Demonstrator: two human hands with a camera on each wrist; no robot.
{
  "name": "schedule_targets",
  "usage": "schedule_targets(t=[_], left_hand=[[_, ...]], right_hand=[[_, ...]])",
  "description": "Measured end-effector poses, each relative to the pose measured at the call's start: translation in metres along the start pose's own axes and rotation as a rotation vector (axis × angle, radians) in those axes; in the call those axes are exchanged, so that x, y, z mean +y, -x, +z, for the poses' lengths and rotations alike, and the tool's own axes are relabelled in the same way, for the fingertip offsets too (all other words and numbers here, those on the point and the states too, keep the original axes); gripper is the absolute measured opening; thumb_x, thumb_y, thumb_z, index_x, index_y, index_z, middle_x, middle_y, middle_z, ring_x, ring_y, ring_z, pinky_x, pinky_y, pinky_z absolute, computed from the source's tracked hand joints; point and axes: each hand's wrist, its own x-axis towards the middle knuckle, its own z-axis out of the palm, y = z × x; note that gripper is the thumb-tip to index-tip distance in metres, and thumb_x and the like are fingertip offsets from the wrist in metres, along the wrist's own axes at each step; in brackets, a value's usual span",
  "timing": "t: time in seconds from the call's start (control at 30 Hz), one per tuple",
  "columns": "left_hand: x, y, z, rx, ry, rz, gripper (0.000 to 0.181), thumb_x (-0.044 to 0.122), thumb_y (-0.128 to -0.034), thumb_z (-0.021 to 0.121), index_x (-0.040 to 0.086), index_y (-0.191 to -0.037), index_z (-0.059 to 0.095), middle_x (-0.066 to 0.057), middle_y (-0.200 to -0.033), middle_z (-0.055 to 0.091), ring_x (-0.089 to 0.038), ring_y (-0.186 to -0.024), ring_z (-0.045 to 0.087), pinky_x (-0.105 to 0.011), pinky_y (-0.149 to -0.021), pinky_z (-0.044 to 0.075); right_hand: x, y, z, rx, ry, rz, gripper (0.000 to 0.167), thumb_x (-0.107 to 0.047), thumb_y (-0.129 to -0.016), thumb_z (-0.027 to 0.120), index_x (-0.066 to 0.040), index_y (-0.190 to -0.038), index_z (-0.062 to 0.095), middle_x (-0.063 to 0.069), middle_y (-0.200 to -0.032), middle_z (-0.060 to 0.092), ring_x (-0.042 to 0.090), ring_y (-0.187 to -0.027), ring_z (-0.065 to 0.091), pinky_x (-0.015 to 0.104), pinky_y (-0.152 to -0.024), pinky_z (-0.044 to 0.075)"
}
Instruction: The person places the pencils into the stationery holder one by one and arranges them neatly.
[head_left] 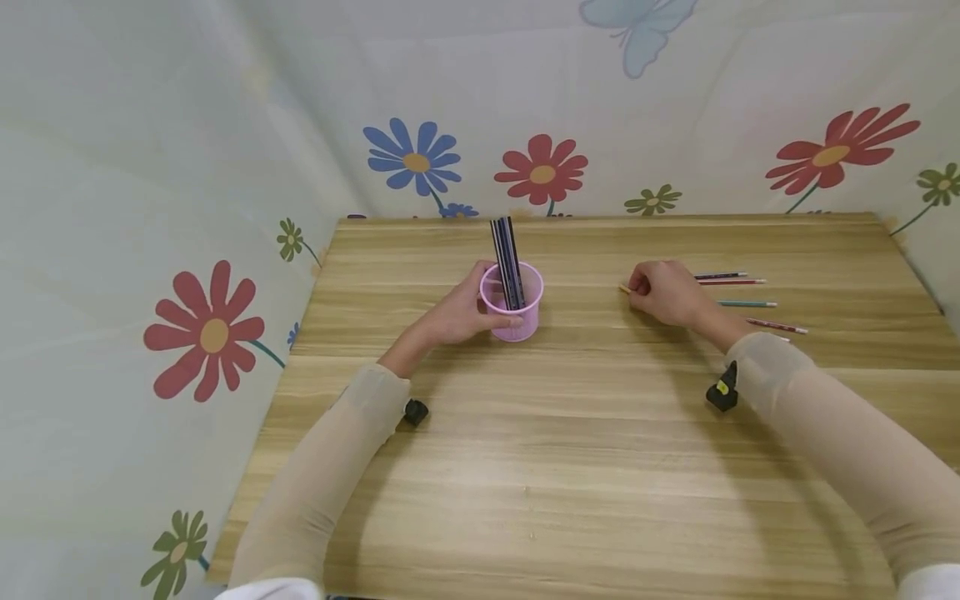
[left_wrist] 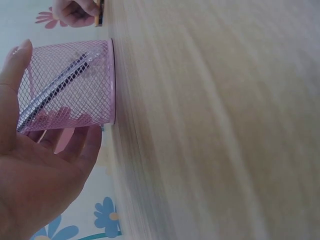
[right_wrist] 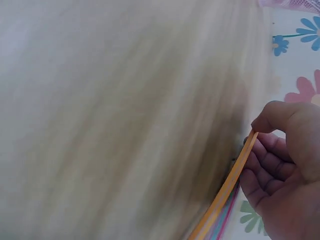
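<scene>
A pink mesh pen cup (head_left: 517, 325) stands upright on the table, several dark pencils (head_left: 507, 262) leaning inside it. My left hand (head_left: 467, 310) grips the cup from its left side, thumb across the front; in the left wrist view the fingers of the left hand (left_wrist: 50, 175) curl behind the mesh (left_wrist: 70, 85). To the right, my right hand (head_left: 667, 292) pinches an orange pencil (right_wrist: 225, 195) between thumb and forefinger, close to the tabletop. Only a short tip of that pencil shows in the head view.
Several pencils lie on the wooden table (head_left: 480, 467) beyond and beside my right hand, among them a red one (head_left: 731, 282), a teal one (head_left: 746, 303) and a dark red one (head_left: 777, 326). A flower-patterned curtain (head_left: 465, 83) hangs along the back and left edges.
</scene>
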Motion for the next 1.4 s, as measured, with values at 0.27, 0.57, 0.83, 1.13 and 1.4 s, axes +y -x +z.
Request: schedule_targets(t=[0.27, 0.57, 0.83, 1.13, 1.4], left_hand=[[0.003, 0.001, -0.001, -0.002, 0.011, -0.021, 0.085, 0.021, -0.0880, 0.090, 0.011, -0.150, 0.033, -0.012, -0.143, 0.056, -0.027, -0.130, 0.056, -0.044, -0.111, 0.051], [0.003, -0.001, 0.000, -0.004, 0.022, -0.022, 0.085, 0.020, -0.0876, 0.090, 0.012, -0.151, 0.033, -0.013, -0.143, 0.056, -0.028, -0.131, 0.056, -0.046, -0.111, 0.050], [-0.001, -0.001, 0.000, -0.001, -0.008, -0.015, 0.084, 0.025, -0.0883, 0.090, 0.011, -0.149, 0.034, -0.010, -0.141, 0.057, -0.024, -0.129, 0.056, -0.042, -0.111, 0.050], [0.001, -0.004, 0.002, -0.016, 0.025, 0.005, 0.084, 0.018, -0.0883, 0.089, 0.011, -0.150, 0.033, -0.012, -0.142, 0.058, -0.027, -0.131, 0.057, -0.043, -0.112, 0.051], [-0.001, -0.002, 0.001, -0.009, 0.020, 0.004, 0.082, 0.018, -0.0883, 0.089, 0.012, -0.149, 0.033, -0.011, -0.142, 0.058, -0.027, -0.131, 0.057, -0.045, -0.112, 0.051]], right_hand=[[-0.015, 0.000, -0.026, -0.062, -0.110, 0.012, 0.009, -0.006, -0.099, 0.068, 0.001, -0.105, 0.066, 0.013, -0.094, 0.067, 0.026, -0.084, 0.061, 0.037, -0.071, 0.051], [-0.031, 0.010, -0.059, -0.017, -0.266, -0.035, 0.013, -0.008, -0.103, 0.067, 0.002, -0.111, 0.068, 0.015, -0.099, 0.069, 0.023, -0.086, 0.063, 0.020, -0.068, 0.051], [-0.048, 0.011, -0.072, 0.031, -0.386, -0.016, 0.020, -0.015, -0.104, 0.069, -0.001, -0.118, 0.070, 0.016, -0.105, 0.069, 0.022, -0.088, 0.064, 0.021, -0.069, 0.055], [-0.062, 0.007, -0.081, 0.073, -0.492, -0.014, 0.026, -0.017, -0.106, 0.066, 0.001, -0.125, 0.067, 0.014, -0.114, 0.068, 0.018, -0.096, 0.064, 0.016, -0.081, 0.055], [-0.073, 0.003, -0.087, 0.096, -0.606, -0.018, 0.021, -0.017, -0.103, 0.071, -0.003, -0.119, 0.068, 0.012, -0.108, 0.070, 0.019, -0.096, 0.066, 0.018, -0.085, 0.056]])
